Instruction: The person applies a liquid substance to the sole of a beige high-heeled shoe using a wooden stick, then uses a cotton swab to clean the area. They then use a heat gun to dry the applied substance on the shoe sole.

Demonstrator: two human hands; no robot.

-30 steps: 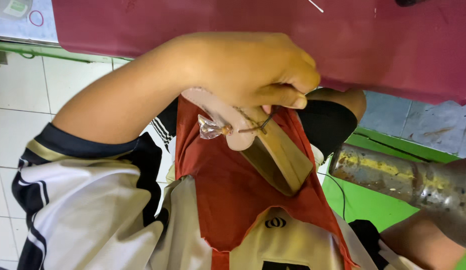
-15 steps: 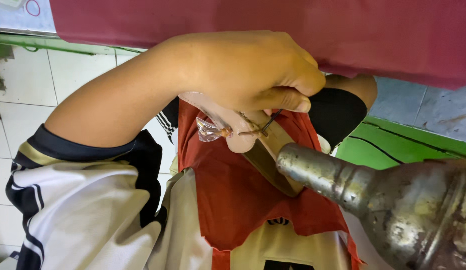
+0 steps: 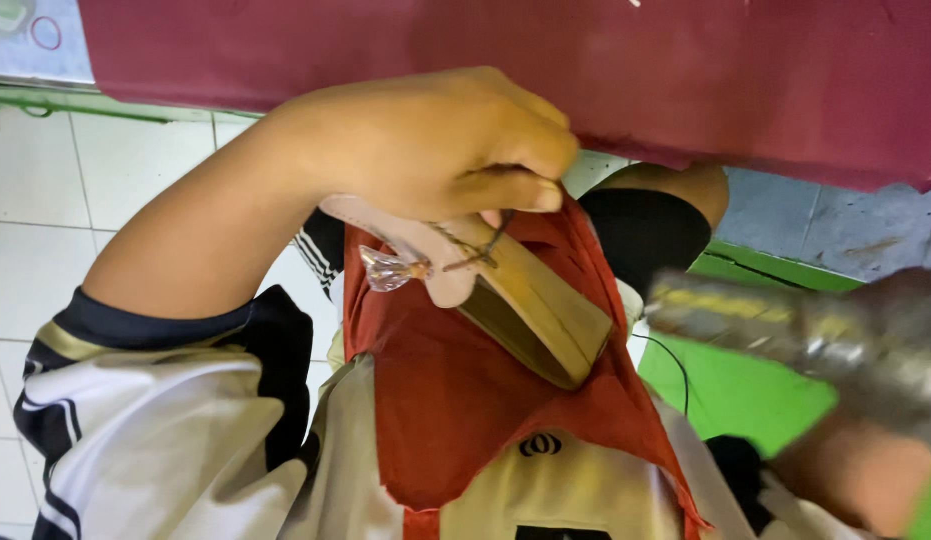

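Matt maroon cloth (image 3: 506, 70) draped overhead; a smooth tan shoe sole (image 3: 531, 310) with a pale insole; a clear glossy bead (image 3: 384, 270) on thin wire; a dull, scuffed metal can (image 3: 816, 335); glossy white floor tiles (image 3: 46, 200).

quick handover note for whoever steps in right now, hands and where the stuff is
Left hand: closed around the upper end of a tan shoe sole, fingers pinching it by a thin strap; the sole rests over the red cloth on the lap.
Right hand: gripping a blurred metal tool, clear of the sole.
Done: sole held in place.
Left: tool has not touched the sole.
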